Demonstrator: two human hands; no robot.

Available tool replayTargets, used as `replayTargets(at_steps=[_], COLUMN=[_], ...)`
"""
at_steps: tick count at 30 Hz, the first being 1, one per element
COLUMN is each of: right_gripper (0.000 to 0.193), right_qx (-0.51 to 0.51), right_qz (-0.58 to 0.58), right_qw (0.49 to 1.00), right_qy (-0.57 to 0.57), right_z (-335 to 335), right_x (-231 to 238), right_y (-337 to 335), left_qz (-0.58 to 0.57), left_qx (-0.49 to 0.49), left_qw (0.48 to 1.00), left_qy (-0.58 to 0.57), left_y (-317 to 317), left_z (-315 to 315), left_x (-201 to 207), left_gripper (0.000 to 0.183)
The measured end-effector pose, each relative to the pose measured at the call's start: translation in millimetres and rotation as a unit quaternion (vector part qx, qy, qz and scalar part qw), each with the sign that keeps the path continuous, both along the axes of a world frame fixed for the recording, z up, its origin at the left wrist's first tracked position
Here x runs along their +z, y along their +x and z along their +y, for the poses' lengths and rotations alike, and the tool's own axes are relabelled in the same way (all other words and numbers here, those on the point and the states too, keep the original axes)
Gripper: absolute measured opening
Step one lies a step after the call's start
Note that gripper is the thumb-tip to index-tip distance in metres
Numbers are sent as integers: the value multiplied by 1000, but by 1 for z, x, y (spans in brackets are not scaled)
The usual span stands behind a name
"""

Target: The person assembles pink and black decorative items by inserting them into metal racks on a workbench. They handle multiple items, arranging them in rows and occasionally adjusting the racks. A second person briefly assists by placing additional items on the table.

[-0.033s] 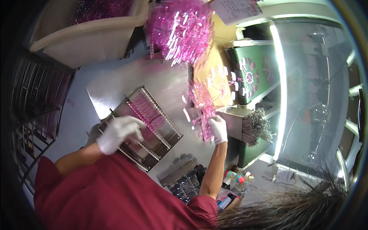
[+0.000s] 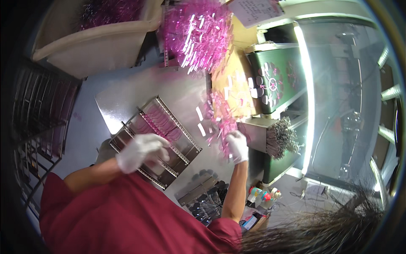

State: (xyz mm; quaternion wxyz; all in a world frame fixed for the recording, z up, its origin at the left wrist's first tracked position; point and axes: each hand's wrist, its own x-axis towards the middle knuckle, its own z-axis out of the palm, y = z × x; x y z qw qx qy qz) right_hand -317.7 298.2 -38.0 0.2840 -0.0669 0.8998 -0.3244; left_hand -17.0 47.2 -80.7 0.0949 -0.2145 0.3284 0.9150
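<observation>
My left hand (image 2: 143, 153), in a white glove, hovers over the near left part of a metal slotted rack (image 2: 179, 153). It is slightly blurred; its fingers are apart and nothing shows in them. Thin, clear pink looped pieces (image 2: 160, 122) stand in a row between the rack's notched bars. My right hand (image 2: 237, 146), also gloved in white, has its fingers curled closed at the end of a loose bunch of shiny pink plastic pieces (image 2: 226, 123). The exact piece in its grip is partly hidden by the fingers.
A large heap of shiny pink pieces (image 2: 198, 38) stands at the far side. A pale tub (image 2: 97, 46) holds darker pink ones. To the right are a metal box with a bundle of grey wires (image 2: 282, 137), a green surface (image 2: 275, 80) and a bright light tube (image 2: 309, 84). Metal racks (image 2: 44, 101) stand left.
My left hand has moved a little right and nearer to me over the rack. My right hand has shifted slightly left, and the pink pieces by it have moved.
</observation>
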Motion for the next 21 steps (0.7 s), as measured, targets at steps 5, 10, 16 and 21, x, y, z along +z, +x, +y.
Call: replayTargets(at_steps=[5, 10, 16, 21], right_gripper=[14, 15, 15, 12], right_qx=[-66, -152, -191, -167], right_qz=[8, -74, -161, -86], right_qw=[995, 978, 948, 958], right_qy=[-69, -121, -199, -219], right_z=[5, -17, -5, -42], right_x=[-6, 31, 69, 61], right_y=[167, 242, 265, 311], left_qz=[99, 194, 171, 178], left_qx=[-12, -49, -41, -40], left_qw=[917, 933, 960, 973], left_qy=[386, 298, 217, 142], left_y=[-24, -1, 17, 15], left_z=[59, 48, 38, 34], left_x=[-46, -48, -25, -1], left_gripper=[86, 88, 79, 86])
